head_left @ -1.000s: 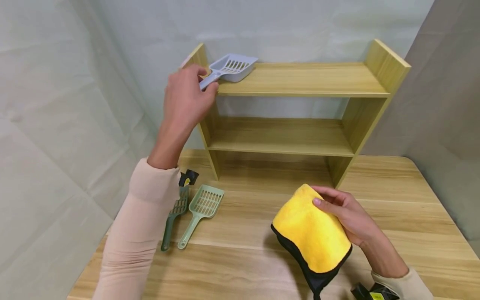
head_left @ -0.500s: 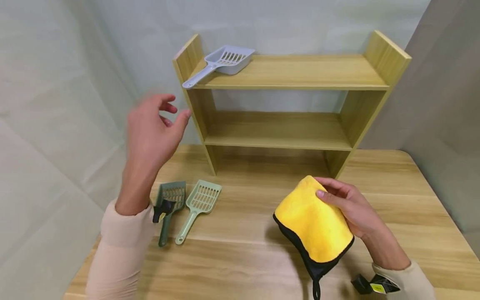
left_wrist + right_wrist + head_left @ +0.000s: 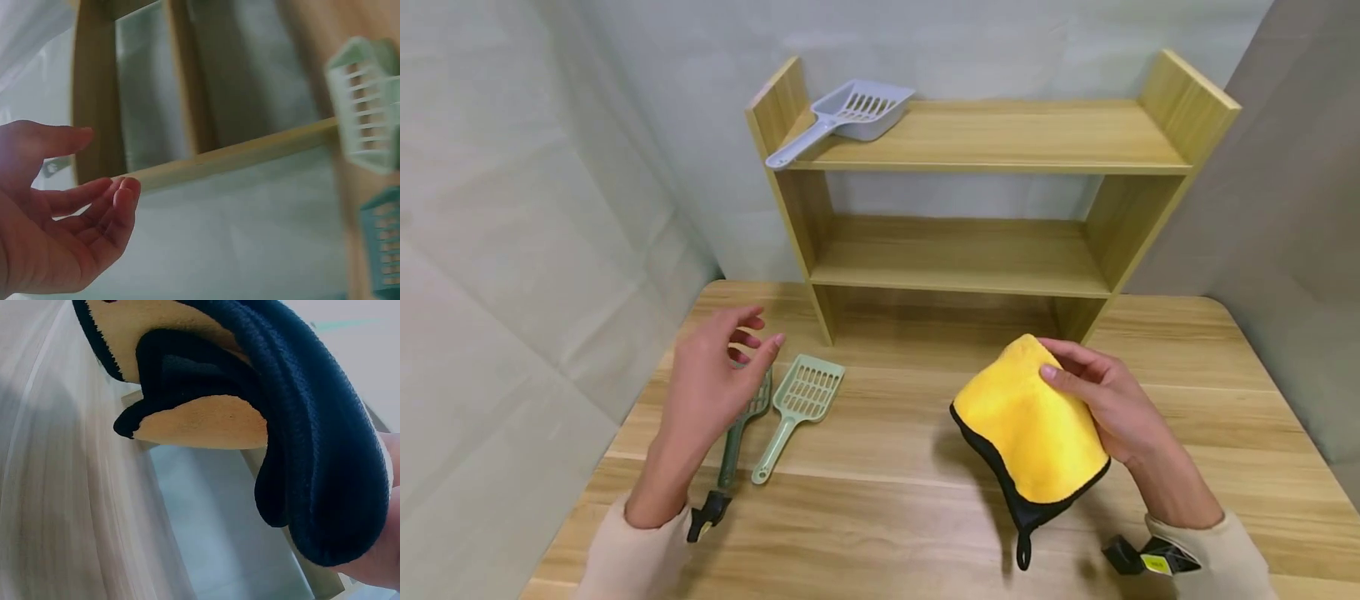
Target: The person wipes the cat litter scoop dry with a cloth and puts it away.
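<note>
My left hand [image 3: 711, 383] holds nothing, its fingers loosely bent, above a dark green litter scoop [image 3: 732, 454] that it partly covers in the head view. Just right of that lies a light green litter scoop [image 3: 805, 396], slotted end away from me. With my right hand [image 3: 1112, 404] I pinch a folded yellow cloth [image 3: 1033, 425] by its upper corner; it has a black edge and a hanging loop, and its dark underside [image 3: 325, 444] fills much of the right wrist view. A lavender litter scoop [image 3: 865, 108] rests at the left end of the top shelf, handle jutting over the front edge.
A wooden shelf unit [image 3: 962, 279] stands at the back of the wooden table [image 3: 865, 533]. Its upright side panels rise above the top board. Pale fabric [image 3: 512, 208] hangs behind and to the left. Small black devices [image 3: 1153, 558] are strapped at both wrists.
The left hand has let go of the lavender scoop on the top shelf and come down toward the green scoops. The right hand keeps holding the yellow cloth in nearly the same place.
</note>
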### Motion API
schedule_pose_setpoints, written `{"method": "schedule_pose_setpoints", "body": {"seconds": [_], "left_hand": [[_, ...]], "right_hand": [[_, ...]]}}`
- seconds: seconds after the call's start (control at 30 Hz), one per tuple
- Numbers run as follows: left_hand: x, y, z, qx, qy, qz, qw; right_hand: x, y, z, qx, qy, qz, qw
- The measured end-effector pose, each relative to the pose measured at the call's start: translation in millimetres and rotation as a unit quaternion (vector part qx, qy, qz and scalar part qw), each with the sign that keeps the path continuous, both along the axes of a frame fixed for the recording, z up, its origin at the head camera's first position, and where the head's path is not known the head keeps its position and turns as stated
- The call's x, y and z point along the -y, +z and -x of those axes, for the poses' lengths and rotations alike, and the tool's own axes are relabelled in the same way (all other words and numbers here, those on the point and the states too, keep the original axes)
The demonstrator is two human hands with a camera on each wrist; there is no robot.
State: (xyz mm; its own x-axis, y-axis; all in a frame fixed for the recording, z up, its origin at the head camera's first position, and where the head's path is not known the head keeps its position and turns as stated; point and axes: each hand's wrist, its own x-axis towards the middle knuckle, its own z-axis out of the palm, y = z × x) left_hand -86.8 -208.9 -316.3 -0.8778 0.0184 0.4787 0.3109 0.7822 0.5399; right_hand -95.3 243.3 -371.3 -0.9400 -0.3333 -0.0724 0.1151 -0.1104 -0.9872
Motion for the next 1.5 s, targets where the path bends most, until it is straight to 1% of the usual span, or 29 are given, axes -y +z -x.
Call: {"method": "schedule_pose_setpoints", "body": {"seconds": [0.13, 0.27, 0.37, 0.47, 0.53, 0.63, 0.8, 0.97, 1.07, 1.23, 1.33, 1.43, 1.5], "left_hand": [[7.7, -21.4, -6.2, 0.029, -0.018, -0.001, 0.9994], [14.8, -42.2, -13.7, 0.088, -0.023, -0.002, 0.9959], [18.5, -59.4, -20.2, 0.139, -0.019, -0.012, 0.9901], [20.6, -75.0, -26.8, 0.183, -0.013, -0.022, 0.9828], [21.7, -83.0, -30.5, 0.205, -0.008, -0.025, 0.9783], [23.4, -91.1, -35.4, 0.233, 0.002, -0.021, 0.9722], [24.5, -99.1, -38.5, 0.267, 0.013, -0.025, 0.9633], [24.5, -108.0, -38.0, 0.296, 0.019, -0.023, 0.9546], [24.3, -112.3, -36.1, 0.298, 0.017, -0.011, 0.9544], [23.7, -115.0, -33.6, 0.297, 0.008, 0.015, 0.9549], [23.1, -113.6, -32.5, 0.295, -0.002, 0.026, 0.9553], [21.2, -110.5, -31.3, 0.284, -0.013, 0.031, 0.9584], [18.0, -106.4, -28.8, 0.273, -0.022, 0.033, 0.9613]], "right_hand": [[1, 0.5, 1.8, 0.003, -0.002, 0.011, 0.9999], [1, 1.3, 3.2, -0.002, -0.003, 0.025, 0.9997], [0, 1.9, 3.5, -0.008, -0.002, 0.032, 0.9994], [-2, 2.0, 3.2, -0.007, -0.003, 0.034, 0.9994], [-2, 2.1, 2.7, -0.004, -0.004, 0.034, 0.9994], [-3, 2.0, 1.2, 0.001, -0.008, 0.031, 0.9995], [-2, 1.0, 0.4, 0.004, -0.006, 0.03, 0.9995], [-1, 0.3, 0.6, -0.007, -0.002, 0.023, 0.9997], [-1, -0.2, -0.1, -0.008, -0.001, 0.022, 0.9997], [0, -1.2, -0.7, -0.009, 0.004, 0.026, 0.9996], [0, -0.9, -0.6, -0.011, 0.005, 0.023, 0.9997], [0, -0.3, 0.0, -0.014, 0.004, 0.017, 0.9998], [0, 0.7, 0.5, -0.016, 0.003, 0.012, 0.9998]]}}
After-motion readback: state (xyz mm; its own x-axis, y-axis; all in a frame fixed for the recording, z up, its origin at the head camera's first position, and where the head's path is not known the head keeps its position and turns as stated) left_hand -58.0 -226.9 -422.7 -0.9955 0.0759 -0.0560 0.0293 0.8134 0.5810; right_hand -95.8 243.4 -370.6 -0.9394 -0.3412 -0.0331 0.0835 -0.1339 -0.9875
